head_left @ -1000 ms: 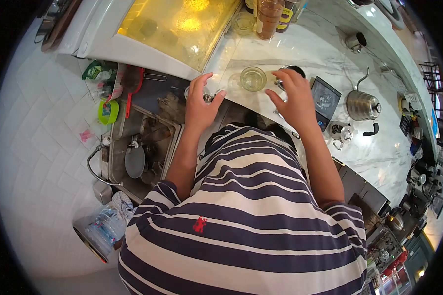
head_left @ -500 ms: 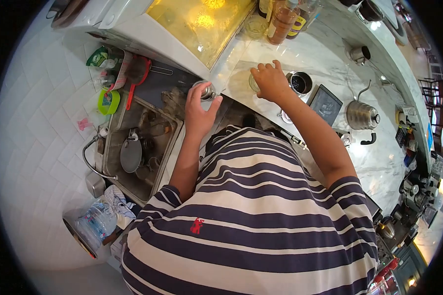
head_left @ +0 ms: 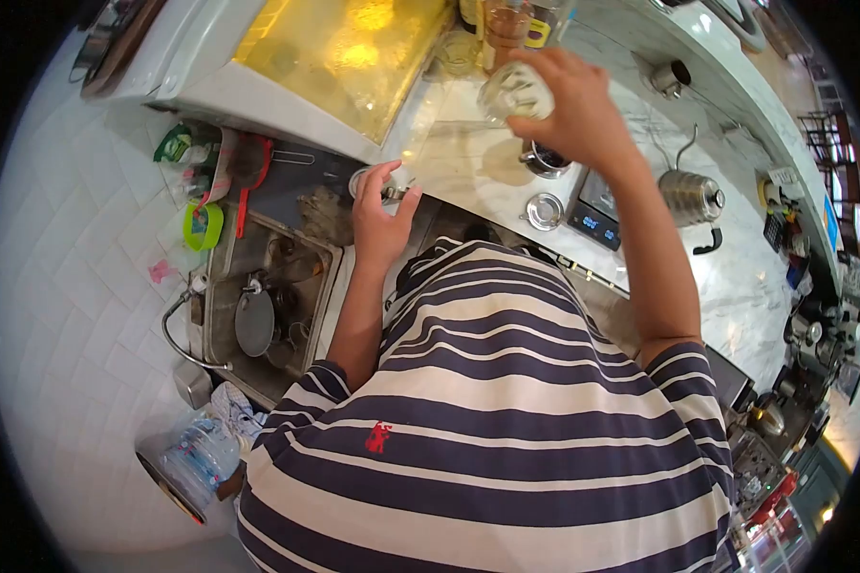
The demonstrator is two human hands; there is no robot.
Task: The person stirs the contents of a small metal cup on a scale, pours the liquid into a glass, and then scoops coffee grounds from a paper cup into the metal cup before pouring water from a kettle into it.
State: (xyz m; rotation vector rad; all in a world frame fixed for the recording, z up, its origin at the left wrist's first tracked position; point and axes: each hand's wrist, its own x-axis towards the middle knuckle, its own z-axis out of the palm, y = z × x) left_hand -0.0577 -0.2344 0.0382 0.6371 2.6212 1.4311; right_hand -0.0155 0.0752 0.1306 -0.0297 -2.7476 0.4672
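Observation:
Raised over the counter, my right hand (head_left: 578,110) is closed around a clear glass (head_left: 514,94), which is tilted with its thick patterned side showing. Beneath that hand a metal cup of dark liquid (head_left: 547,160) is partly hidden. A small round glass dish or lid (head_left: 544,211) lies nearer the counter edge, beside a black scale (head_left: 594,225) with a lit display. At the left, by the counter corner, the thumb and fingers of my left hand (head_left: 384,215) curl around a small shiny round metal cup (head_left: 392,193), much of it covered by the fingers.
A sink (head_left: 287,377) with dishes and a grey cloth (head_left: 327,215) lie to the left, beside a red-handled strainer (head_left: 248,167). Bottles (head_left: 505,33) and an ice-filled bin (head_left: 344,57) are at the back. A gooseneck kettle (head_left: 688,196) stands right of the scale.
My right hand has picked up the clear glass from the counter and lifted it up and to the right. The scale's display now shows. My left hand stays at the metal cup.

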